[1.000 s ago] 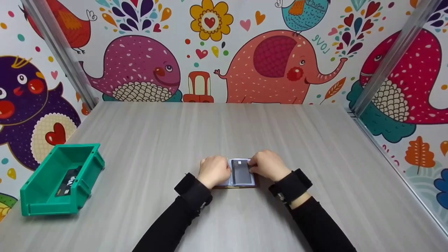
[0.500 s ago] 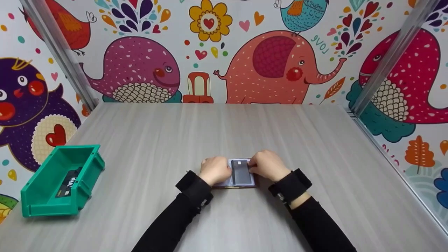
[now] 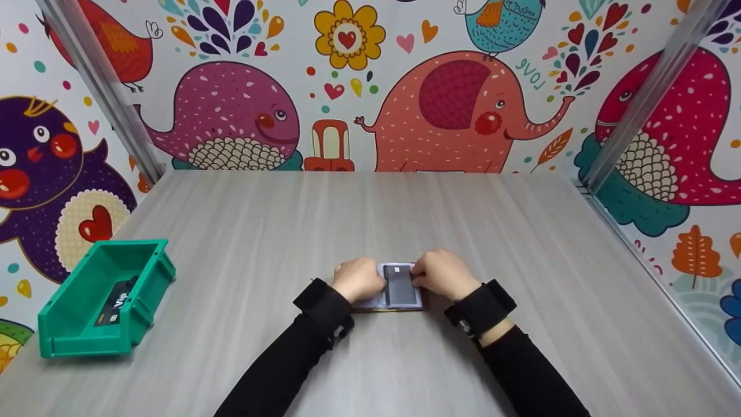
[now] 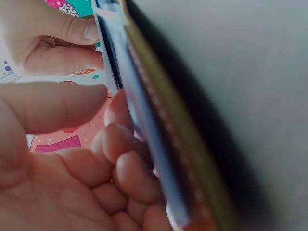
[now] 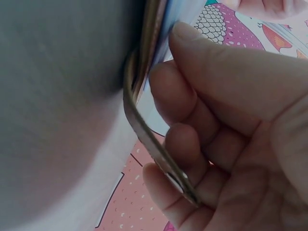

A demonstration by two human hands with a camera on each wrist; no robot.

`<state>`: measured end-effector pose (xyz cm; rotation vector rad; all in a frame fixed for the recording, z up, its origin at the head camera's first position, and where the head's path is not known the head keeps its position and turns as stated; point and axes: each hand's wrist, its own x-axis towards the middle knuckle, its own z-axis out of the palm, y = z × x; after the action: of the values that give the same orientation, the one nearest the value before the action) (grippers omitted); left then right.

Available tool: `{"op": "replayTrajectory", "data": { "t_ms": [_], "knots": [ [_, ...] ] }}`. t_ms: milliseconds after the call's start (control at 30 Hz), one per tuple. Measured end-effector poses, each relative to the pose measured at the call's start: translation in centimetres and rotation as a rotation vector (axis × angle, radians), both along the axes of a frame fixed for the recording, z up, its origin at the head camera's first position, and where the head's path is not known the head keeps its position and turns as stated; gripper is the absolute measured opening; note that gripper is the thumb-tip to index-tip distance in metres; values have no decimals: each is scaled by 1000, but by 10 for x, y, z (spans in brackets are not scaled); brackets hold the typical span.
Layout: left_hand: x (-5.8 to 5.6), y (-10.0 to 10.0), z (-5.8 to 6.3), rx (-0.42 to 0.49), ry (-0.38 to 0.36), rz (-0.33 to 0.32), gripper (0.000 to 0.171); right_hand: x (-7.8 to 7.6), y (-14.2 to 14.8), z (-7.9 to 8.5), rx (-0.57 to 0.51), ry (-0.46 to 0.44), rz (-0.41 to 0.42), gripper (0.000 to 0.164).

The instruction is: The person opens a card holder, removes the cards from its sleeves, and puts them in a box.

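Observation:
A small card holder (image 3: 373,304) with clear sleeves lies spread on the table in the head view. A dark grey card (image 3: 400,289) with a light chip mark sits in its right-hand sleeve. My left hand (image 3: 359,279) has curled fingers at the card's left side; in the left wrist view its thumb and forefinger pinch a sleeve edge (image 4: 113,62). My right hand (image 3: 444,273) pinches the holder's right edge with thumb and forefinger. In the right wrist view, the cover's strap (image 5: 149,137) with a metal snap sticks out against the lower fingers. The hands hide parts of the holder.
A green bin (image 3: 145,289) stands at the left side of the table (image 3: 278,226), with a black card (image 3: 117,301) marked VIP inside. Patterned walls (image 3: 341,87) and metal posts (image 3: 637,98) bound the back and sides.
My left hand and wrist have shifted slightly to the right, closer to the card. The right hand, card and holder look unmoved.

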<state>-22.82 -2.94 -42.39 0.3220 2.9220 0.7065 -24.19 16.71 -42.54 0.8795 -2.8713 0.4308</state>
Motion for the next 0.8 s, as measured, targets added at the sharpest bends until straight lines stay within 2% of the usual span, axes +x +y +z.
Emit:
{"op": "replayTrajectory", "data": {
  "t_ms": [533, 800],
  "knots": [
    [-6, 3, 3, -16, -87, 37, 26, 0, -2, -4, -3, 1, -25, 10],
    [-8, 4, 2, -11, -101, 45, 26, 0, -1, -4, -10, -1, -27, 11]
  ]
}}
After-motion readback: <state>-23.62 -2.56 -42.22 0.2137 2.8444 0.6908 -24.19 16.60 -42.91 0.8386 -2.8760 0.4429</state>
